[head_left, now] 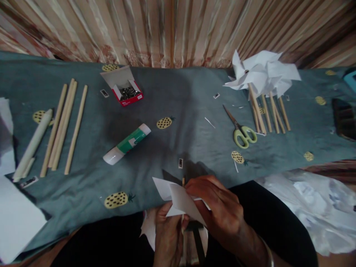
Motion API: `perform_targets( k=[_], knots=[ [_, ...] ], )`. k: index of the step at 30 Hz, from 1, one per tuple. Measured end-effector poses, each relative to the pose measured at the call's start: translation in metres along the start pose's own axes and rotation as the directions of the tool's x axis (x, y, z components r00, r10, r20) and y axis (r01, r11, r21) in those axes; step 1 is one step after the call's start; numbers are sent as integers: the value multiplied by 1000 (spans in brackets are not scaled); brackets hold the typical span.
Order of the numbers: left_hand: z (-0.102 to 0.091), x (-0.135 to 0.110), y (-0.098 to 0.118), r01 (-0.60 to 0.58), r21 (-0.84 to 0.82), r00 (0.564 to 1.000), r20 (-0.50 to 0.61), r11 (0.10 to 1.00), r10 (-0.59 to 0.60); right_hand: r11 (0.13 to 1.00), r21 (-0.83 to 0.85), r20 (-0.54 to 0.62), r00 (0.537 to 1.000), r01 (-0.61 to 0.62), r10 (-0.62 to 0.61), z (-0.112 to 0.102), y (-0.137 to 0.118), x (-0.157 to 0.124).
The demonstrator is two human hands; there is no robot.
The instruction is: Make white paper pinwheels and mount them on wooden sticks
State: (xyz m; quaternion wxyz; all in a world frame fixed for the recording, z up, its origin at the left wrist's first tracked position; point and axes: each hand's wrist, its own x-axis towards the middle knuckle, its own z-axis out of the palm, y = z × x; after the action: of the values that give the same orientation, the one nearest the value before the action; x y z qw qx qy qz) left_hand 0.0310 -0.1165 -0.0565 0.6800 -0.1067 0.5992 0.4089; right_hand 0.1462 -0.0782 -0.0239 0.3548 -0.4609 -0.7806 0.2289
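Note:
A white paper pinwheel [185,202] is held low over the front edge of the table, between my two hands. Part of a thin wooden stick [183,181] shows behind the paper. My left hand [169,235] is closed around the lower side of the pinwheel, its thumb near the stick. From the right, my right hand [222,209] pinches the paper's upper edge, fingers bent over it. The folded blades hide the pinwheel's centre and most of the stick.
Finished pinwheels [264,74] lie at the back right, near green-handled scissors [241,133]. An opened red box of metal pins [126,92], a green-and-white tube [126,144] and several wooden sticks [63,129] lie leftward. White paper sheets [16,218] are at far left, a plastic bag [314,207] at right.

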Motion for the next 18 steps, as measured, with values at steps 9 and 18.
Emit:
perform_targets(
  k=[9, 18],
  knots=[
    [-9, 2, -5, 41, 8, 999, -5, 999, -41, 1000, 9, -3, 1000, -5, 6, 1, -1, 0],
    [-7, -1, -4, 24, -11, 999, -45, 1000, -24, 999, 6, 2, 999, -40, 40, 1, 0, -1]
  ],
)
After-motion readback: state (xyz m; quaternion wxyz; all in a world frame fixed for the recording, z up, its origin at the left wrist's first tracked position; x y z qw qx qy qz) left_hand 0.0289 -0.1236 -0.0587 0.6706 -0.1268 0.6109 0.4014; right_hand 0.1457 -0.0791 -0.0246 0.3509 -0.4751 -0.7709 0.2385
